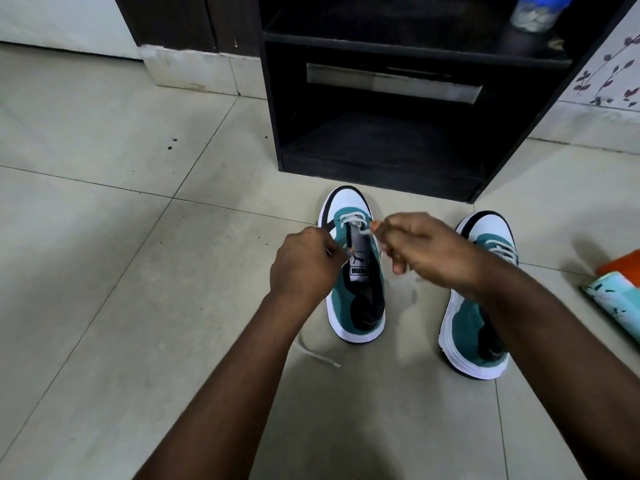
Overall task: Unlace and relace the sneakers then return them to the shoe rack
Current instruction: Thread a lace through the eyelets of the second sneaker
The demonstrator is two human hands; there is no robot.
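My left hand (308,261) and right hand (419,247) both pinch the limp, light white flat lace (360,227) of the teal-and-white sneaker (356,299), best held near its stiff tips.

The tiled floor (104,188) carries two sneakers, one (356,306) just before the rack (381,168), the other (474,327) to its right, beside a loose lace end (317,355).

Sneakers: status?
Left hand and right hand each pinch the lace over the left sneaker. Right sneaker laced, on floor. Shoe rack unobstructed.
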